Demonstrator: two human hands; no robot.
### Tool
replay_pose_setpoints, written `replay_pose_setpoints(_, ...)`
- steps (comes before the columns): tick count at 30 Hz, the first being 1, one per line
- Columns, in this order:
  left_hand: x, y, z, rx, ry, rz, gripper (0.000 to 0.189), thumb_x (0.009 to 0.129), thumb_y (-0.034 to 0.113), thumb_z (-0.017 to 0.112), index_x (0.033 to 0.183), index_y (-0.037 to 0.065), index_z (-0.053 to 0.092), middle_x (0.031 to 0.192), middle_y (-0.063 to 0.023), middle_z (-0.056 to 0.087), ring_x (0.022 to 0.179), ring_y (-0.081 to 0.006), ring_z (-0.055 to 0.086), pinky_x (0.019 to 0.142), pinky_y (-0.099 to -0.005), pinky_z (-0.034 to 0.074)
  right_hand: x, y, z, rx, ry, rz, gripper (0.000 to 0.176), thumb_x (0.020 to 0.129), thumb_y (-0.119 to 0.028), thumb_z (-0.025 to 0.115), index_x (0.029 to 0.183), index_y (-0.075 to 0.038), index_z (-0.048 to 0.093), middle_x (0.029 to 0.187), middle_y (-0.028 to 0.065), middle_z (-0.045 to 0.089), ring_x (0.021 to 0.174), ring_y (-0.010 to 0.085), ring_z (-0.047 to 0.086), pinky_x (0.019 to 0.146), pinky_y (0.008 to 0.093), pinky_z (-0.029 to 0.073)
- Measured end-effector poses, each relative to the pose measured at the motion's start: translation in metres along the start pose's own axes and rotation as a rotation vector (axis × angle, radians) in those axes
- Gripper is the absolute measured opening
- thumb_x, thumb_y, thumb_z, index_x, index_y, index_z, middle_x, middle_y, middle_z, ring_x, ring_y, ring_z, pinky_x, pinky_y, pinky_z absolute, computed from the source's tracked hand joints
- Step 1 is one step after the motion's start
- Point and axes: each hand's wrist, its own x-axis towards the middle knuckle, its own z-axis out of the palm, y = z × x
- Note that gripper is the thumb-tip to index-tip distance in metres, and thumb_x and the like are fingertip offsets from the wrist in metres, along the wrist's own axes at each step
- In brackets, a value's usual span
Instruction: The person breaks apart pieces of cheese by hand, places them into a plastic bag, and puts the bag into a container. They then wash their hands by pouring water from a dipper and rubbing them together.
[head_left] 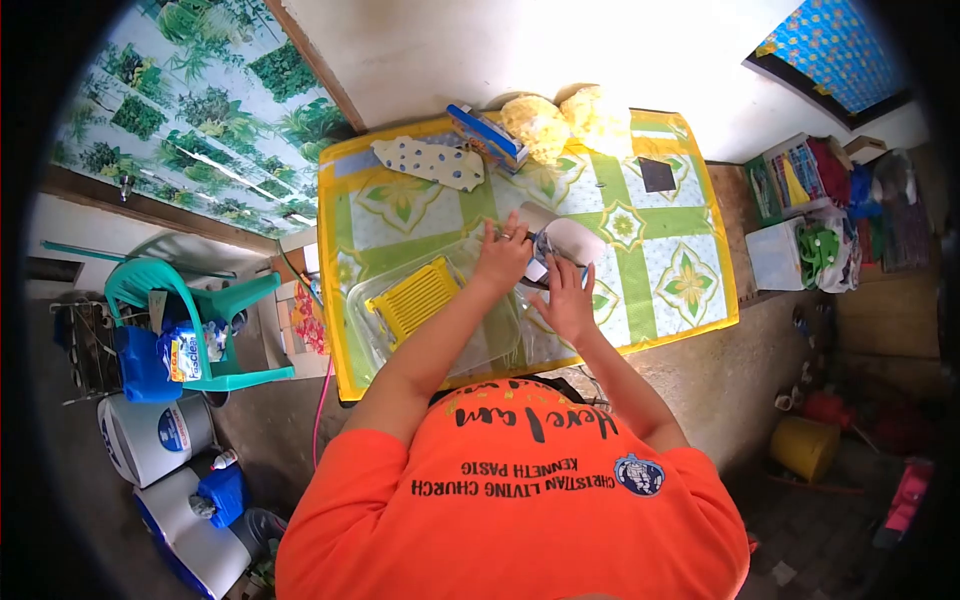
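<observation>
Both my hands are over the patterned tablecloth, near the table's front. My left hand (505, 258) has its fingers spread at the left side of a small dark and white item (539, 246), whose details I cannot make out. Fingers apart, my right hand (568, 300) rests at the lower right of that item, its fingertips beside a small blue edge (589, 271). Just beyond them lies a pale curved piece (574, 240). Under my left forearm sits a clear plastic tray (497, 338) containing a yellow ribbed rack (410, 302).
Toward the wall on the tablecloth (640, 280) are a dotted cloth (428, 164), a blue box (487, 137), yellowish ruffled bundles (537, 128) and a dark square (658, 175). A green chair (240, 292) stands left; packed shelves (775, 255) are at right.
</observation>
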Motion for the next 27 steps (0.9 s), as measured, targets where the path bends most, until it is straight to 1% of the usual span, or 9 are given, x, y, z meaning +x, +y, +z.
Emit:
replay_pose_setpoints(1, 0.0, 0.002, -0.002, 0.034, -0.029, 0.004, 0.023, 0.085, 0.018, 0.049, 0.097, 0.006, 0.064, 0.129, -0.0097, 0.051, 0.135, -0.0303, 0.032, 0.1, -0.0674, 0.023, -0.001, -0.003, 0.002, -0.005, 0.008, -0.011, 0.06, 0.08, -0.037, 0.063, 0.125, 0.0, 0.046, 0.136, 0.0143, 0.04, 0.122, 0.0278, 0.043, 0.109, 0.0556, 0.019)
replay_pose_setpoints(4, 0.003, 0.009, 0.0, 0.13, -0.111, 0.008, 0.033, 0.086, 0.019, 0.047, 0.109, 0.002, 0.061, 0.137, -0.0132, 0.043, 0.136, -0.0317, 0.03, 0.099, -0.0707, 0.02, -0.003, 0.022, 0.022, -0.095, -0.081, -0.163, 0.047, 0.081, -0.035, 0.062, 0.113, -0.001, 0.054, 0.134, 0.0135, 0.044, 0.119, 0.0277, 0.046, 0.108, 0.0495, 0.026)
replay_pose_setpoints(7, 0.003, 0.015, 0.005, 0.198, -0.243, 0.016, 0.039, 0.088, 0.02, 0.043, 0.118, 0.0, 0.057, 0.146, -0.0175, 0.032, 0.139, -0.0321, 0.025, 0.099, -0.0735, 0.015, 0.003, 0.034, 0.038, -0.112, -0.107, -0.201, 0.033, 0.082, -0.03, 0.062, 0.099, -0.002, 0.06, 0.127, 0.0135, 0.052, 0.115, 0.0284, 0.048, 0.103, 0.0462, 0.033)
replay_pose_setpoints(11, 0.009, 0.025, 0.005, 0.19, -0.353, -0.039, 0.039, 0.088, 0.02, 0.045, 0.12, 0.001, 0.056, 0.149, -0.0218, 0.023, 0.14, -0.0317, 0.021, 0.101, -0.0731, 0.013, 0.011, 0.031, 0.041, -0.135, -0.137, -0.226, 0.025, 0.08, -0.026, 0.064, 0.088, -0.003, 0.064, 0.104, 0.0152, 0.06, 0.107, 0.0282, 0.052, 0.098, 0.0434, 0.036)
replay_pose_setpoints(14, 0.023, 0.011, -0.031, 0.019, -0.681, -0.048, 0.039, 0.086, 0.019, 0.048, 0.121, 0.004, 0.056, 0.149, -0.0172, 0.026, 0.14, -0.034, 0.021, 0.101, -0.0721, 0.014, 0.013, 0.033, 0.033, -0.135, -0.091, -0.245, 0.023, 0.08, -0.026, 0.063, 0.085, -0.004, 0.065, 0.102, 0.0137, 0.06, 0.107, 0.0278, 0.052, 0.098, 0.0426, 0.035)
replay_pose_setpoints(17, 0.019, 0.001, -0.074, -0.31, -0.685, -0.138, 0.046, 0.084, 0.02, 0.055, 0.128, 0.007, 0.051, 0.15, -0.0123, 0.028, 0.141, -0.0293, 0.021, 0.102, -0.0699, 0.018, 0.008, 0.031, 0.035, -0.119, -0.025, -0.226, 0.021, 0.08, -0.025, 0.062, 0.083, -0.005, 0.066, 0.102, 0.0107, 0.06, 0.107, 0.0277, 0.051, 0.098, 0.0443, 0.034)
replay_pose_setpoints(20, -0.004, -0.001, -0.054, -0.202, -0.584, 0.026, 0.051, 0.085, 0.019, 0.051, 0.135, 0.008, 0.044, 0.151, -0.0071, 0.028, 0.141, -0.0254, 0.022, 0.102, -0.0694, 0.019, 0.005, 0.033, 0.036, -0.066, -0.032, -0.221, 0.02, 0.079, -0.024, 0.063, 0.083, -0.005, 0.067, 0.1, 0.0101, 0.06, 0.106, 0.0279, 0.051, 0.099, 0.0443, 0.034)
replay_pose_setpoints(23, -0.026, 0.007, -0.017, 0.022, -0.396, 0.089, 0.055, 0.086, 0.019, 0.046, 0.139, 0.009, 0.039, 0.15, -0.0064, 0.03, 0.14, -0.0225, 0.023, 0.102, -0.0695, 0.018, 0.004, 0.037, 0.04, -0.068, -0.03, -0.247, 0.016, 0.078, -0.021, 0.062, 0.082, -0.006, 0.066, 0.096, 0.0093, 0.06, 0.105, 0.0256, 0.052, 0.098, 0.0446, 0.034)
replay_pose_setpoints(27, -0.031, 0.019, -0.003, 0.065, -0.368, 0.089, 0.055, 0.086, 0.023, 0.043, 0.139, 0.008, 0.04, 0.15, -0.0084, 0.029, 0.141, -0.0236, 0.021, 0.104, -0.0694, 0.012, 0.003, 0.035, 0.04, -0.036, 0.02, -0.294, 0.013, 0.077, -0.02, 0.062, 0.08, -0.008, 0.066, 0.093, 0.0079, 0.06, 0.102, 0.0245, 0.054, 0.098, 0.0441, 0.035)
